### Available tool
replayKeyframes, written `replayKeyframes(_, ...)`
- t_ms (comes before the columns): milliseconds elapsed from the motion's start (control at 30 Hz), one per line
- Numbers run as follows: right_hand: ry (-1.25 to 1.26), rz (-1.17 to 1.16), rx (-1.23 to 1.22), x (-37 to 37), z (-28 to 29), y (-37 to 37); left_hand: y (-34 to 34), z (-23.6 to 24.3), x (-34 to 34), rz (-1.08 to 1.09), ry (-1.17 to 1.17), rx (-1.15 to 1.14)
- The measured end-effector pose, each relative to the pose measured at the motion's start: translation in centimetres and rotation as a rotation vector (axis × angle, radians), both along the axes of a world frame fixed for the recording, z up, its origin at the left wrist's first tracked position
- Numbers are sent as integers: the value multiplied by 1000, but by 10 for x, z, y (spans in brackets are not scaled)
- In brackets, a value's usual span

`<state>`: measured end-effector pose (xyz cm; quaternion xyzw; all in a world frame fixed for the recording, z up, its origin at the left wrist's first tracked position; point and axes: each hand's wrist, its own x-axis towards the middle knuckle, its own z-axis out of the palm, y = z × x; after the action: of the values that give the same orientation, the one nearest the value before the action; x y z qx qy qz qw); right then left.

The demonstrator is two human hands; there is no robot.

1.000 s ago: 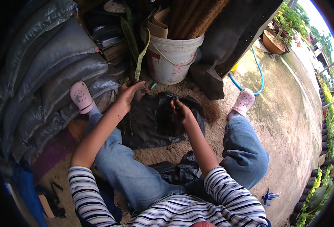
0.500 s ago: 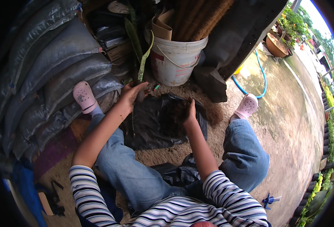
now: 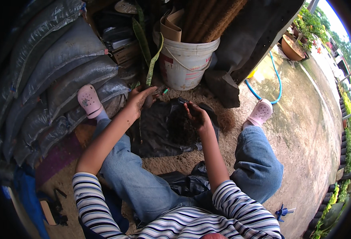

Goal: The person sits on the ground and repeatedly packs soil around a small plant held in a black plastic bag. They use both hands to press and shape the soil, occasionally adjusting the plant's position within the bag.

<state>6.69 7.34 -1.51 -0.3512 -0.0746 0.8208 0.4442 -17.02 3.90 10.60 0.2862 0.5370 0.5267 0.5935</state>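
My left hand (image 3: 139, 98) is closed round the base of a snake plant (image 3: 152, 69), whose long green leaves stand up above my fingers. A thin root or stem hangs below that hand. My right hand (image 3: 198, 116), dirty with dark soil, is open with its fingers stretched out. It hovers over the right side of a dark clump of soil and fibre (image 3: 182, 129). Under the clump, a black plastic sheet (image 3: 151, 139) is spread on the sandy ground between my feet.
A white bucket (image 3: 185, 71) holding brown fibre poles stands ahead. Filled dark sacks (image 3: 68, 47) are stacked at the left. Brown fibre (image 3: 226, 120) lies right of the sheet. Further right are a blue hose (image 3: 278, 79) and a potted plant (image 3: 293, 47).
My right hand has let go of the dark clump and lifted slightly, its fingers now stretched out. The clump rests on the black sheet. My left hand stays on the snake plant.
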Motion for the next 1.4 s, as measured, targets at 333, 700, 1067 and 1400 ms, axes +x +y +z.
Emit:
replayKeyframes(333,245,238,229,19,-23,5,2,-5,-3,-9,2,-1)
replayKeyframes(700,182,76,136,5,18,-6,1,-4,-4,-3,32,-8)
replayKeyframes(1067,413,129,120,-7,-10,-5,-1,0,-2,33,13,-7)
replayKeyframes(1400,351,76,110,-10,4,-16,0,-1,-1,39,1,-7)
